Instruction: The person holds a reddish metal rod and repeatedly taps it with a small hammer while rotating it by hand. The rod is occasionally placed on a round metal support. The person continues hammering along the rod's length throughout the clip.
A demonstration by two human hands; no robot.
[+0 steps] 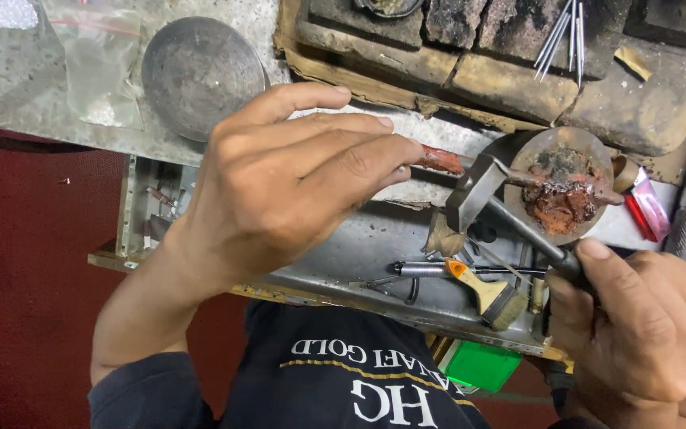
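We see a rust-red stick [441, 159], a grey steel hammer [476, 191], and a grey disc [563, 184] caked with orange-brown and black residue. The brush [490, 292] shows an orange handle and dark bristles. A green box [480, 365], a red lighter [646, 208], and a dull grey dish [200, 75] sit on the speckled grey desk [33, 103].

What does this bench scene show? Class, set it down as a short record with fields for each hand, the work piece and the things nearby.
left hand: grips a reddish rod, pointing it toward the disc
right hand: holds a hammer by its handle
hammer head: beside the disc's left edge; contact cannot be told
disc: round, caked with red-brown matter
tray: metal, holding a brush and small tools
bench top: round dish, plastic bags, thin metal pins, worn bricks
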